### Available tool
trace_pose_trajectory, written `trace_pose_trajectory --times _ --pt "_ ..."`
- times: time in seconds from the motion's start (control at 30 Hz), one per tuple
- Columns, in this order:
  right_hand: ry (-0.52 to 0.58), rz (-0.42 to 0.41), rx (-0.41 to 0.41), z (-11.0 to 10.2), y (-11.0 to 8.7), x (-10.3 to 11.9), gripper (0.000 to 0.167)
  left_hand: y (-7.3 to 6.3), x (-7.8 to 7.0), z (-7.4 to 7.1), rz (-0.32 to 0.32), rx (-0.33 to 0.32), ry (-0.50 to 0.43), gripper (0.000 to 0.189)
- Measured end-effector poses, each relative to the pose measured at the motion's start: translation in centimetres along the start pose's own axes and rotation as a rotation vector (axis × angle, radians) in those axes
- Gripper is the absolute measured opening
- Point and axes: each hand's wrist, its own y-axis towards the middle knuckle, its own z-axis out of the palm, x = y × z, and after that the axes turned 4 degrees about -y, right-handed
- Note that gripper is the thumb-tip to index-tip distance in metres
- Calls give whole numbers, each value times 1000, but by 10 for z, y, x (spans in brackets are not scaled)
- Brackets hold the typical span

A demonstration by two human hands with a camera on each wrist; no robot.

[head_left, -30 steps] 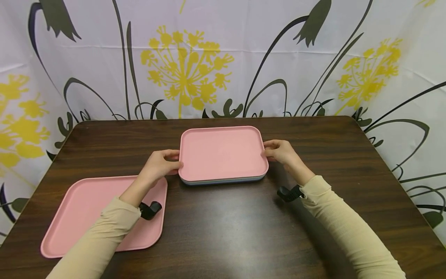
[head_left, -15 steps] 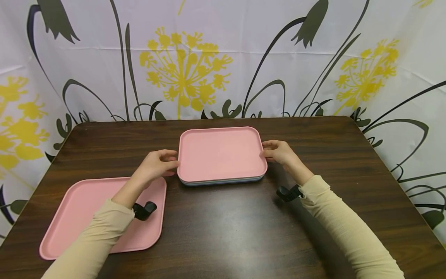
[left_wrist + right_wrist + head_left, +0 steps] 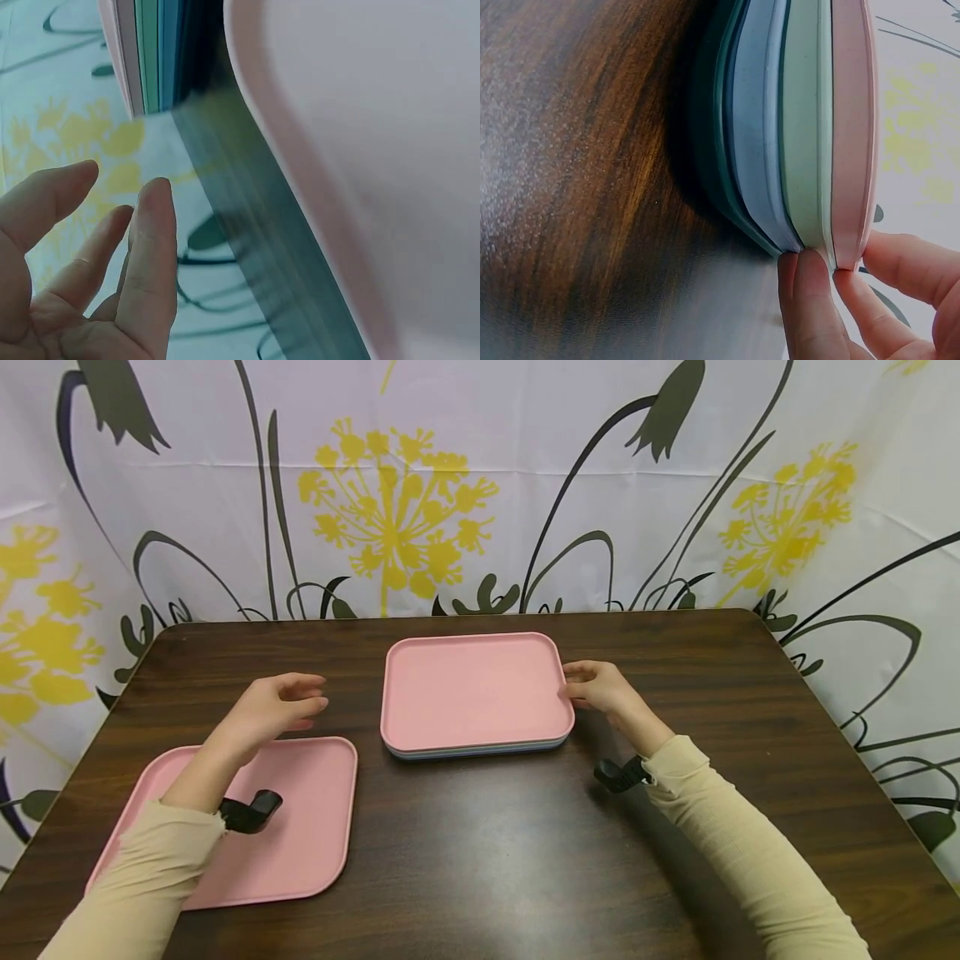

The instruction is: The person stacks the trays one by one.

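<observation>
A stack of small rectangular trays (image 3: 476, 693) sits at the middle of the table, a pink one on top. In the right wrist view its layers show below the pink tray (image 3: 853, 135): a green tray (image 3: 802, 135), a blue tray (image 3: 754, 127) and a dark teal one at the bottom. My right hand (image 3: 606, 692) holds the stack's right end, thumb at the pink rim and fingertips along the tray sides. My left hand (image 3: 273, 710) hovers apart from the stack's left end, fingers loosely bent and holding nothing, over the back of a larger pink tray (image 3: 307, 835).
The larger pink tray lies flat at the table's left, partly under my left forearm. The dark wood table (image 3: 487, 852) ends at a back edge just behind the stack. A white curtain with yellow and grey flowers (image 3: 525, 510) hangs behind it.
My left hand has let go of the stack's left end and moved left, away from it. The right hand and the stack stay in place.
</observation>
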Motion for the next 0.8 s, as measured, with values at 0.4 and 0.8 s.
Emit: trace_pose_trajectory --times 0.4,0.8 --pt "-9 7 5 -1 0 -2 51 -13 41 -40 -29 -103 47 59" --pt "15 -4 2 0 0 0 50 -30 81 -72 -49 -194 22 61"
